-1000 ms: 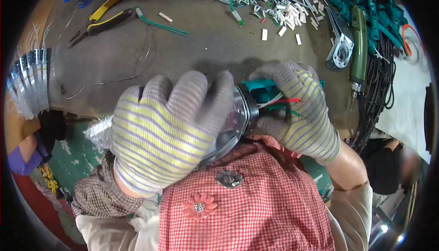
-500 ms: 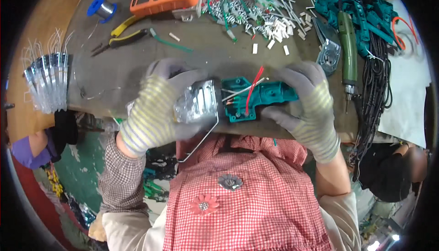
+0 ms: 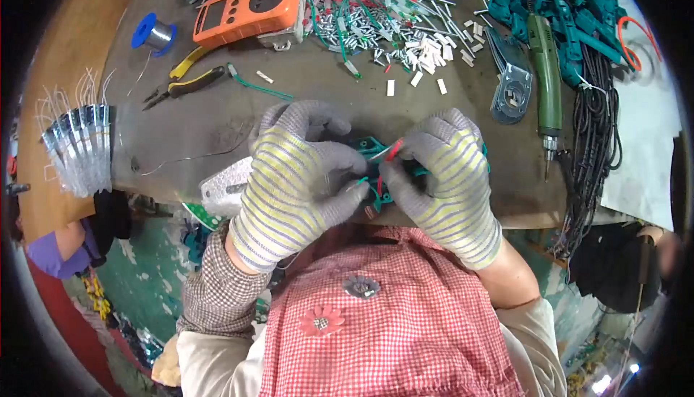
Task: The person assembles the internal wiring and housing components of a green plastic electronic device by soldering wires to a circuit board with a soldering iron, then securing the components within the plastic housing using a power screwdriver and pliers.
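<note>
My left hand (image 3: 289,180), in a grey glove with yellow stripes, has its thumb and fingertips drawn together over a teal plastic housing (image 3: 370,144). A green tip shows at those fingertips, but what they pinch is not clear. From the other side, my right hand (image 3: 448,180), gloved alike, pinches a red wire (image 3: 394,150) between thumb and forefinger. Both hands cover most of the housing, which lies at the table's near edge. Beside my left wrist a silvery metal piece (image 3: 225,186) sticks out, partly hidden by that hand.
Pliers (image 3: 184,83), a solder spool (image 3: 153,34) and an orange meter (image 3: 248,13) lie at the far left. Beyond my hands are white sleeves (image 3: 434,52) and loose screws (image 3: 347,36). A green electric screwdriver (image 3: 543,72) and black cables (image 3: 594,130) lie at right.
My left hand has moved right from the shiny metal piece to the housing. My right hand has moved left, from loosely around the housing to pinching a red wire. The view has shifted slightly.
</note>
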A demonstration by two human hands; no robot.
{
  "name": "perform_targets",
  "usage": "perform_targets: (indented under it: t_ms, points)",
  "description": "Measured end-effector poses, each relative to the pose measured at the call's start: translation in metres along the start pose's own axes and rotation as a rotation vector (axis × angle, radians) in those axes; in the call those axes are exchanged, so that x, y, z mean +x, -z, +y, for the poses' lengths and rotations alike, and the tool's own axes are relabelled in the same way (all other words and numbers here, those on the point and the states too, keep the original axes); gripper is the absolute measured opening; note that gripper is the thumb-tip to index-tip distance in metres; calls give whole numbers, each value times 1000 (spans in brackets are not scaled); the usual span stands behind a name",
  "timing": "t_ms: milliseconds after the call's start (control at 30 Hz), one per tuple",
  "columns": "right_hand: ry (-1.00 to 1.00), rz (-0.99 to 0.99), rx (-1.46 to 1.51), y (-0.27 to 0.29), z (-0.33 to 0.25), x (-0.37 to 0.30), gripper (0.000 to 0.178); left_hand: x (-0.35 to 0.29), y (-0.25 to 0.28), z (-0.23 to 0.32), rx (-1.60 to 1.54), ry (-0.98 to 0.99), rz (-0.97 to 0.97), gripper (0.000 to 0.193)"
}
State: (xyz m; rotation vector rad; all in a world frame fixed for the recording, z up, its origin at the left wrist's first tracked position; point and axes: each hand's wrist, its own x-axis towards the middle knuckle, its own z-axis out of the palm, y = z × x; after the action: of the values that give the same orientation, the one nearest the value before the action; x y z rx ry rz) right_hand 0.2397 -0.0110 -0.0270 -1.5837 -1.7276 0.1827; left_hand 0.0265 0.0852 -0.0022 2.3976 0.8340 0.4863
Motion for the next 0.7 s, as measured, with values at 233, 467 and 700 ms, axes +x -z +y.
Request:
perform_targets:
  t_ms: [233, 467, 700]
  points:
    - [44, 45, 37, 12, 7, -15, 21, -3, 1, 1, 85, -49, -10, 23]
    - [137, -32, 177, 11, -5, -18, 27, -16, -3, -4, -85, -4, 30, 19]
    - [224, 26, 140, -9, -11, -15, 28, -16, 1, -5, -322, 88, 38, 21]
